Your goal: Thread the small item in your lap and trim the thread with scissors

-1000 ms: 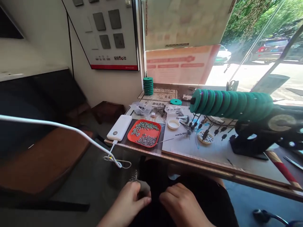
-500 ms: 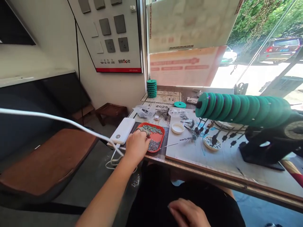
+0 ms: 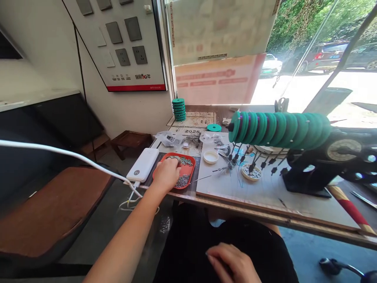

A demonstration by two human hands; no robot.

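Observation:
Over the left side of a red tray (image 3: 193,167), my left hand (image 3: 167,173) reaches down with its fingers curled. Its fingertips are hidden, so what they touch cannot be made out. Small greenish pieces (image 3: 186,161) lie at the tray's back, and small dark metallic pieces (image 3: 183,181) at its front. My right hand (image 3: 234,263) rests over the dark-clothed lap near the bottom edge, fingers loosely bent and apart, with nothing visible in it.
A white power bank (image 3: 143,165) with a cable lies left of the tray. A black machine (image 3: 312,169) carries green discs (image 3: 279,129) on the right. Two round dishes, of which one is white (image 3: 211,157), and thin wires lie between.
The view has shifted right, so the table and its objects appear further left. My left hand stays over the tray, a little further toward its left side. My right hand is nearly unchanged.

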